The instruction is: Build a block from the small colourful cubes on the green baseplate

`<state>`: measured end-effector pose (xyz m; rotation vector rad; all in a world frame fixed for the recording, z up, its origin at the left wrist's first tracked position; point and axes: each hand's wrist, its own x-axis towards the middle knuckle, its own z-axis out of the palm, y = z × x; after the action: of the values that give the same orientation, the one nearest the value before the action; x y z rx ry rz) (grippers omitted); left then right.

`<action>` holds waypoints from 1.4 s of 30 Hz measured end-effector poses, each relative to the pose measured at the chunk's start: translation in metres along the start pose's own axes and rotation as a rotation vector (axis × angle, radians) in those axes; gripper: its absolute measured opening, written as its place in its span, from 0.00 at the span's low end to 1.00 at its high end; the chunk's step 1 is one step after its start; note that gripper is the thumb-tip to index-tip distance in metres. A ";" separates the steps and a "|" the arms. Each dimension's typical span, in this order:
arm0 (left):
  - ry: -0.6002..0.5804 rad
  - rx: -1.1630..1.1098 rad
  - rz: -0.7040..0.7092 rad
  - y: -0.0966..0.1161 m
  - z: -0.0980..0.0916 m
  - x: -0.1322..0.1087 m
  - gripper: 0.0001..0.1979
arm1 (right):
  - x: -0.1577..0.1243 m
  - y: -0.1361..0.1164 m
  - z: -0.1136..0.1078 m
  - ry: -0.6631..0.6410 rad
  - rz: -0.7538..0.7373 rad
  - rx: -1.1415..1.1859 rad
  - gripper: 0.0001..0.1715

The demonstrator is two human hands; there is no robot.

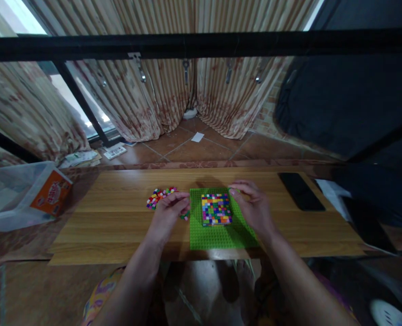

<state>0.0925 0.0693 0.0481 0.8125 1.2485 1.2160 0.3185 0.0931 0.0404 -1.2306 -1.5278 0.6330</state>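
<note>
A green studded baseplate [209, 237] lies on the wooden table, carrying a square block of small multicoloured toy bricks [217, 209]. My left hand [170, 209] is at the plate's left edge, thumb and fingertips pinched together; whatever they hold is too small to make out. Partly behind that hand, loose bricks [153, 198] are spread in a pile. My right hand [253, 206] hovers over the plate's right side, with thumb and forefinger closed near the block's far right corner. I cannot see what is between those fingertips.
On the table's right lies a black phone [301, 191]. A clear plastic bin [17, 194] with an orange label stands off the left end. A black metal bar with hooks [201, 45] crosses above the table, before striped curtains [153, 99]. A dark tablet-like slab [367, 224] sits far right.
</note>
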 end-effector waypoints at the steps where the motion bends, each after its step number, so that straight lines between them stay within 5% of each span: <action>1: 0.010 0.004 -0.003 0.000 -0.001 0.000 0.17 | -0.001 0.002 0.000 -0.021 0.015 0.001 0.08; 8: 0.009 0.047 -0.011 -0.004 -0.002 0.000 0.16 | -0.014 0.008 0.017 -0.179 0.033 -0.063 0.07; 19: 0.005 0.094 -0.007 -0.004 -0.002 0.001 0.16 | -0.014 0.016 0.024 -0.141 0.085 -0.044 0.05; 29: 0.024 0.178 0.055 -0.003 -0.011 0.005 0.13 | -0.012 0.017 0.031 -0.110 0.333 0.124 0.10; 35: -0.038 0.572 0.217 -0.009 -0.032 0.006 0.06 | -0.014 0.011 0.035 -0.077 0.444 0.211 0.12; 42: -0.087 1.135 0.254 -0.017 -0.028 -0.004 0.14 | -0.015 0.007 0.039 -0.045 0.458 0.260 0.11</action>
<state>0.0693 0.0570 0.0271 1.8526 1.7883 0.5494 0.2841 0.0893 0.0159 -1.3757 -1.1556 1.1275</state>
